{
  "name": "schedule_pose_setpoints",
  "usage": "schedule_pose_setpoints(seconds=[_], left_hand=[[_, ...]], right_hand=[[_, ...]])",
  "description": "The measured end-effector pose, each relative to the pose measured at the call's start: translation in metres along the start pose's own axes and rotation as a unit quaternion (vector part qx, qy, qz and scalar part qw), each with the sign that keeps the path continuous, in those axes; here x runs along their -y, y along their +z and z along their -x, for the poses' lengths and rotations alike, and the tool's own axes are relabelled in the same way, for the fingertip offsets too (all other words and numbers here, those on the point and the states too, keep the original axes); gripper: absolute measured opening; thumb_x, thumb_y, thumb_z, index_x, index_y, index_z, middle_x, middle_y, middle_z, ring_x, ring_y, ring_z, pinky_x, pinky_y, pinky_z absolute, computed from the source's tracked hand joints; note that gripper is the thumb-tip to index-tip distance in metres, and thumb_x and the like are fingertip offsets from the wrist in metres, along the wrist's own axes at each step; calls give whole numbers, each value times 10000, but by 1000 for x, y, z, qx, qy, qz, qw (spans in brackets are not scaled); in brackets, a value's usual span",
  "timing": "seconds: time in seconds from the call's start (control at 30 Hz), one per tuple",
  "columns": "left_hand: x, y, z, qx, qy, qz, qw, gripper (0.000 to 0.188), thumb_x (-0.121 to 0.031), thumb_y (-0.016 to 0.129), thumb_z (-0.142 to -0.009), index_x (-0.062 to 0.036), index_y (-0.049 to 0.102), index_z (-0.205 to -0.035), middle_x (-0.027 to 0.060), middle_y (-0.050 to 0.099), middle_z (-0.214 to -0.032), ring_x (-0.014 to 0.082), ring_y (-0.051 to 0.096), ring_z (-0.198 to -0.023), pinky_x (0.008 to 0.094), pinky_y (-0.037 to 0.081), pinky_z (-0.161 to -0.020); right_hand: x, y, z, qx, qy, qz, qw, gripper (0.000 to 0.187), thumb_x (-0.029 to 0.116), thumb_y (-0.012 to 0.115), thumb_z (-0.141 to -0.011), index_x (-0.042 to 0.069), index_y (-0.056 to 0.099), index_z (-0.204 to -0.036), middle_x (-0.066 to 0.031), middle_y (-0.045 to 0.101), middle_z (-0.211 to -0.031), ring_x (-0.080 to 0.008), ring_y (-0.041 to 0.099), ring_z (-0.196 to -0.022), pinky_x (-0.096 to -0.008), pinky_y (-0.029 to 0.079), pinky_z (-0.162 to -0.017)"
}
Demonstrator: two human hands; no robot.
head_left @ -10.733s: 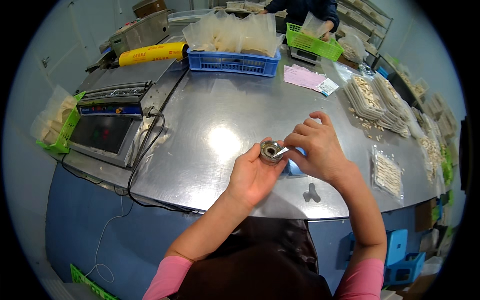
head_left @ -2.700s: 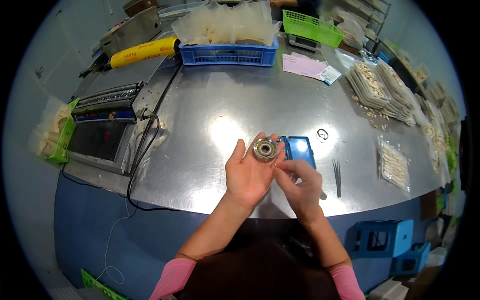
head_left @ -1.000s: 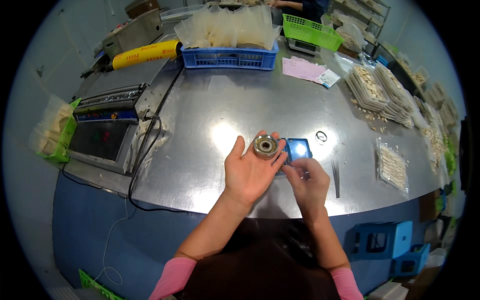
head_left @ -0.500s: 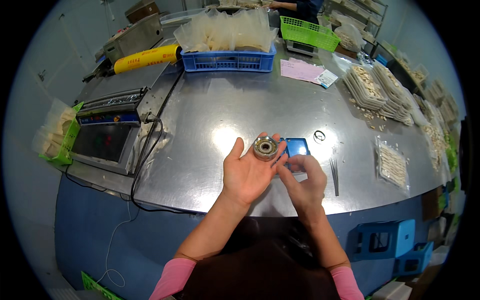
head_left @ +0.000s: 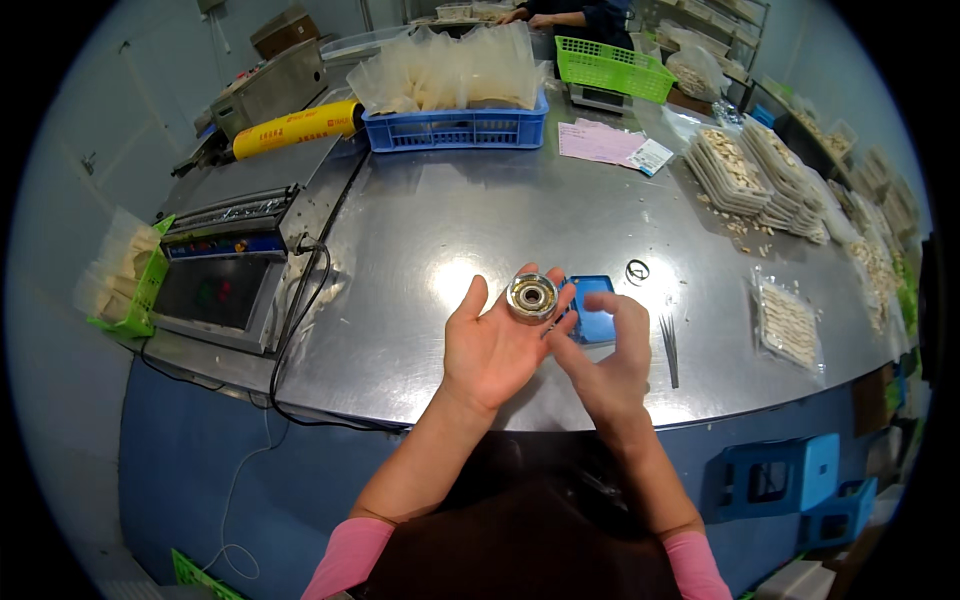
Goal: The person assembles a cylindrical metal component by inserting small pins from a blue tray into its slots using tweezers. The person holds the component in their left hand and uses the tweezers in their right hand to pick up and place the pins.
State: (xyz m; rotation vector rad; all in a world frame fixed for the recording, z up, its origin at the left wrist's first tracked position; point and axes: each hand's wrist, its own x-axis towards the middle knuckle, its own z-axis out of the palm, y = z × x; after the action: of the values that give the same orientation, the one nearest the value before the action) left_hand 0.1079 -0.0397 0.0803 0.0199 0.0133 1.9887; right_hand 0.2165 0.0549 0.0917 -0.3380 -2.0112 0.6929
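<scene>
My left hand [head_left: 490, 350] is palm up over the table, its fingers stretched out. A round metal bearing [head_left: 532, 297] with a dark centre hole lies on those fingers. Beside it, my right hand [head_left: 612, 370] has thumb and forefinger apart, with a gap between them. The right thumb tip is close to the left fingertips; I cannot tell whether they touch. Behind the hands is a shallow blue tray [head_left: 597, 322], partly covered by the right fingers. Black rubber rings [head_left: 637, 272] and several thin dark metal rods [head_left: 669, 350] lie to its right.
On the left stands a wrapping machine [head_left: 222, 290] with a yellow film roll [head_left: 295, 132]. A blue crate [head_left: 455, 134] of clear bags, a green basket [head_left: 615, 70] and pink papers [head_left: 600, 143] are farther back. Stacked trays [head_left: 725, 172] and a sealed pack [head_left: 787, 328] sit right. Another person's hands [head_left: 540, 19] show at the back.
My right thumb and forefinger have moved apart, and the forefinger has lifted. More of the blue tray shows between them. The left hand and the bearing have stayed nearly still.
</scene>
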Motion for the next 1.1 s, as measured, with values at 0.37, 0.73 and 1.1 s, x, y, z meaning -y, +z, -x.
schedule_pose_setpoints(seconds=[0.37,0.73,1.1], left_hand=[[8,-6,1,17,-25,8,1000,527,-467,257,-995,-44,451,-1241,179,453,-1308,351,394,-1253,511,305,-1073],[4,-10,3,-41,-51,-8,998,552,-474,223,-999,-20,455,-1212,192,457,-1292,355,425,-1223,519,324,-1060],[-19,-11,9,-50,-166,-133,976,593,-492,215,-994,-22,420,-1293,171,529,-1232,373,521,-1142,496,415,-965]], right_hand=[[-11,20,-2,15,-53,53,997,553,81,790,-577,28,554,-1074,-133,563,-1014,-323,527,-985,-408,425,-856],[-4,17,-8,92,-28,44,994,599,110,803,-591,28,540,-1122,-114,583,-1032,-297,551,-955,-385,443,-851],[-5,-14,-27,349,20,-56,935,727,79,811,-631,33,485,-1279,-142,565,-1174,-303,563,-1064,-378,472,-920]])
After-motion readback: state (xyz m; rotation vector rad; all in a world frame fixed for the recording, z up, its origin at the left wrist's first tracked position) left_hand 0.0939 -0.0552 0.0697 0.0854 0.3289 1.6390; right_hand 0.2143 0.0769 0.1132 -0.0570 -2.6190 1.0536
